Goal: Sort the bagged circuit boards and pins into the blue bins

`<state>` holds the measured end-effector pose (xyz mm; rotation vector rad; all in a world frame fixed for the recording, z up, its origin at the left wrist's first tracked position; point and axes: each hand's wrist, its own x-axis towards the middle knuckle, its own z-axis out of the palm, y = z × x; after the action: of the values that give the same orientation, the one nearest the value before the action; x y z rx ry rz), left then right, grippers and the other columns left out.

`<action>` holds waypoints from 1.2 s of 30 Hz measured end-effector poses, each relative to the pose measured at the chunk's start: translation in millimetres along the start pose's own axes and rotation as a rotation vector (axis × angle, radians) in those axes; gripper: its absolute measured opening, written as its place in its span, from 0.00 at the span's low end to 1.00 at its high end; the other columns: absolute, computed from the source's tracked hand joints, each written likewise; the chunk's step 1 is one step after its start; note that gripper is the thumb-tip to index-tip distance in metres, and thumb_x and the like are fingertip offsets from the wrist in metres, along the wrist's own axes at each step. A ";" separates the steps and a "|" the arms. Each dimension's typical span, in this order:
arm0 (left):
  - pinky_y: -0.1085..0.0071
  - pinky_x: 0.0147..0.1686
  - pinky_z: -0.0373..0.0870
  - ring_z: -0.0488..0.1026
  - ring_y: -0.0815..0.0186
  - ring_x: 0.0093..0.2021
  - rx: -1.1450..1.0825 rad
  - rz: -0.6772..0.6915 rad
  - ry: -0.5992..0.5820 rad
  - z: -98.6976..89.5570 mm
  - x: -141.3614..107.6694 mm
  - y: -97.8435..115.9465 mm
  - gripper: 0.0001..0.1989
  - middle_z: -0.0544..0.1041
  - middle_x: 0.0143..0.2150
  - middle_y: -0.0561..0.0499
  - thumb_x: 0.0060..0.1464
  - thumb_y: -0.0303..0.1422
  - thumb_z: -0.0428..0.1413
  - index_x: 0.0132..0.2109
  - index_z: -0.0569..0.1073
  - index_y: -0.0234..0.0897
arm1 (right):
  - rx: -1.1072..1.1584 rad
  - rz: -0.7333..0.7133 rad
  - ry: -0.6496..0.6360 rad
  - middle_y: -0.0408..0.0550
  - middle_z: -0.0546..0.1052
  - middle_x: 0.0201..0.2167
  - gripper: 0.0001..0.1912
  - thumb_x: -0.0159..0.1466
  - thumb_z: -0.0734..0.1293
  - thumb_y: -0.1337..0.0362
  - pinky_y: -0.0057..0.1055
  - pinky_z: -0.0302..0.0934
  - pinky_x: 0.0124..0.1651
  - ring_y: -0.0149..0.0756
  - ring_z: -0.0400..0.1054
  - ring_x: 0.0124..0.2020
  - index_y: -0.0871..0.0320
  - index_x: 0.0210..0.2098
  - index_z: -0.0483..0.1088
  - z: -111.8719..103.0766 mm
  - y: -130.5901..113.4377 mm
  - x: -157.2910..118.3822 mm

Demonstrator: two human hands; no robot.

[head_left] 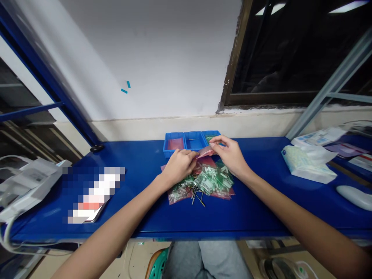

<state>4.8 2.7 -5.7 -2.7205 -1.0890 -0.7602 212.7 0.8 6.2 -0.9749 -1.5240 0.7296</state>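
Between my two hands is a small pink plastic bag [205, 152], stretched sideways above a pile. My left hand [180, 164] pinches its left end with the fingers curled in. At the right end, the thumb and fingertips of my right hand [229, 153] grip it. Below lie clear bags with green and white small parts [210, 180], on top of flat pink bags [177, 198]. Several thin metal pins or screws [198, 195] stick out at the front of the pile. Just behind my hands stands a blue three-compartment bin [194, 141], with pink bags in its left compartment and green pieces in the right.
On the blue table [139, 186], a phone-like device [95, 201] with a blurred screen lies at left. White boxes with cables [35, 186] are at the far left. At right are a tissue pack [308, 164] and a white rounded object [354, 197]. A wall rises behind.
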 end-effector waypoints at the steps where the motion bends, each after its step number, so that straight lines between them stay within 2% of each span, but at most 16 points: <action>1: 0.59 0.40 0.67 0.75 0.58 0.39 -0.012 -0.016 0.032 -0.4 0.4 0.5 0.14 0.80 0.38 0.43 0.64 0.29 0.47 0.47 0.76 0.33 | 0.001 0.000 0.011 0.48 0.74 0.37 0.11 0.64 0.66 0.56 0.37 0.72 0.38 0.36 0.72 0.35 0.56 0.40 0.70 -1.5 -4.0 -0.1; 4: 0.62 0.37 0.66 0.74 0.61 0.36 -0.125 -0.072 0.133 -4.5 1.8 1.1 0.14 0.78 0.34 0.47 0.65 0.30 0.47 0.41 0.77 0.35 | -0.047 -0.066 0.065 0.50 0.76 0.38 0.13 0.65 0.65 0.53 0.36 0.72 0.34 0.40 0.74 0.38 0.55 0.44 0.70 -7.2 -14.5 0.0; 7: 0.66 0.33 0.66 0.72 0.65 0.32 -0.353 -0.124 0.202 -10.5 3.8 0.3 0.14 0.78 0.32 0.49 0.65 0.34 0.48 0.40 0.76 0.34 | -0.144 -0.182 0.101 0.53 0.76 0.46 0.19 0.63 0.69 0.54 0.39 0.72 0.43 0.45 0.72 0.49 0.54 0.50 0.69 -12.2 -18.4 1.8; 10: 0.68 0.31 0.69 0.72 0.66 0.31 -0.579 -0.158 0.184 -14.4 6.1 -0.6 0.14 0.78 0.32 0.49 0.65 0.36 0.49 0.39 0.75 0.33 | -0.109 -0.111 -0.014 0.54 0.76 0.52 0.26 0.59 0.73 0.54 0.42 0.70 0.50 0.48 0.69 0.55 0.53 0.55 0.68 -12.9 -16.1 3.6; 13: 0.68 0.33 0.72 0.74 0.65 0.34 -0.724 -0.166 0.119 -15.2 7.8 -0.5 0.14 0.79 0.36 0.46 0.65 0.37 0.49 0.42 0.75 0.32 | 0.046 0.049 -0.167 0.53 0.78 0.45 0.20 0.61 0.71 0.54 0.40 0.71 0.44 0.45 0.74 0.45 0.54 0.50 0.71 -9.4 -13.9 2.6; 15: 0.66 0.36 0.74 0.76 0.63 0.39 -0.745 -0.171 0.113 -14.8 8.3 -0.4 0.14 0.79 0.40 0.43 0.65 0.36 0.48 0.48 0.73 0.31 | 0.082 0.091 -0.183 0.50 0.78 0.37 0.16 0.61 0.71 0.53 0.37 0.70 0.36 0.40 0.73 0.36 0.56 0.43 0.74 -6.7 -14.2 0.6; 18: 0.65 0.39 0.75 0.77 0.62 0.41 -0.774 -0.213 0.198 -14.0 8.6 -1.0 0.16 0.79 0.42 0.42 0.64 0.37 0.51 0.54 0.70 0.32 | 0.061 0.081 -0.187 0.46 0.75 0.29 0.14 0.60 0.72 0.53 0.33 0.64 0.29 0.33 0.68 0.27 0.57 0.37 0.74 -4.1 -15.5 -1.9; 20: 0.66 0.38 0.75 0.76 0.63 0.38 -0.847 -0.266 0.261 -14.1 8.9 -1.7 0.16 0.79 0.39 0.44 0.62 0.38 0.55 0.52 0.72 0.33 | 0.032 0.065 -0.215 0.44 0.73 0.26 0.15 0.61 0.71 0.51 0.31 0.60 0.28 0.31 0.65 0.25 0.58 0.34 0.74 -3.1 -15.3 -2.6; 24: 0.70 0.33 0.70 0.72 0.68 0.30 -1.006 -0.362 0.290 -15.9 10.3 -2.7 0.11 0.77 0.31 0.49 0.56 0.36 0.60 0.42 0.77 0.33 | 0.020 0.059 -0.169 0.43 0.71 0.23 0.19 0.63 0.68 0.48 0.29 0.57 0.27 0.30 0.63 0.25 0.59 0.27 0.72 -0.9 -15.1 -4.0; 27: 0.73 0.29 0.67 0.69 0.69 0.27 -1.062 -0.433 0.330 -16.5 11.6 -3.4 0.09 0.75 0.28 0.50 0.54 0.34 0.61 0.39 0.76 0.33 | 0.146 0.127 -0.175 0.46 0.75 0.29 0.17 0.62 0.70 0.49 0.29 0.61 0.29 0.31 0.67 0.28 0.58 0.34 0.74 2.1 -19.4 -8.3; 29: 0.74 0.27 0.64 0.67 0.71 0.26 -1.103 -0.485 0.359 -16.1 11.9 -3.4 0.08 0.74 0.28 0.51 0.54 0.34 0.61 0.38 0.75 0.33 | 0.254 0.201 -0.227 0.47 0.78 0.35 0.16 0.59 0.73 0.53 0.32 0.66 0.34 0.34 0.71 0.32 0.56 0.42 0.75 4.7 -23.2 -12.8; 31: 0.75 0.26 0.62 0.66 0.71 0.26 -1.134 -0.520 0.365 -15.6 11.1 -2.5 0.08 0.73 0.28 0.52 0.54 0.35 0.61 0.38 0.75 0.34 | 0.321 0.257 -0.261 0.49 0.80 0.40 0.20 0.56 0.75 0.58 0.36 0.69 0.41 0.38 0.74 0.38 0.54 0.47 0.74 7.7 -25.4 -16.9; 33: 0.75 0.27 0.63 0.66 0.71 0.27 -1.138 -0.533 0.354 -15.7 9.4 -0.8 0.09 0.72 0.28 0.52 0.56 0.36 0.60 0.39 0.74 0.34 | 0.337 0.271 -0.248 0.49 0.80 0.42 0.20 0.55 0.76 0.61 0.39 0.70 0.46 0.40 0.75 0.41 0.54 0.47 0.74 10.2 -24.7 -19.1; 36: 0.74 0.29 0.65 0.66 0.70 0.28 -1.095 -0.492 0.319 -17.4 6.2 1.4 0.11 0.71 0.28 0.53 0.57 0.37 0.59 0.43 0.74 0.35 | 0.305 0.244 -0.218 0.50 0.80 0.41 0.16 0.57 0.74 0.60 0.40 0.70 0.46 0.40 0.76 0.40 0.55 0.44 0.75 10.7 -19.1 -18.5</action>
<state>2.5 0.6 12.5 -2.8149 -1.5954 -2.3585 199.1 -23.8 12.2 -0.8782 -1.4364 1.2370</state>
